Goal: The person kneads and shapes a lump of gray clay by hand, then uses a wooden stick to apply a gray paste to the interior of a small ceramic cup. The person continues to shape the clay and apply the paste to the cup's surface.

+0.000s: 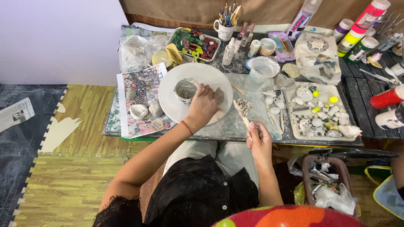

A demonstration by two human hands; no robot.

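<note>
Head view: L hand point(205, 102) rests on the white round plate point(194, 93), fingers curled down against the right side of the small grey-white bowl point(185, 90), steadying it; palm hides the contact, so whether it pinches the rim or just presses I can't tell. The bowl sits upright near the plate's middle, inside smeared w/ grey paste. R hand point(259, 141) is closed round the handle of a wooden spatula point(243, 109), blade loaded w/ lumpy grey-white paste, held over the table edge just right of the plate, apart from the bowl.

Step in hand, by my read: coating or filling the bowl w/ paste, spatula charged and between strokes. Next move calls for bringing the blade across to the bowl w/o dropping the lump, L hand bracing so the bowl doesn't skid on the plate.

Around: tray of small white moulded pieces point(322, 110) to the right (some painted yellow), clear plastic cup point(261, 71) behind, mug of brushes point(224, 26) at back, printed picture sheet point(141, 98) left of the plate.
</note>
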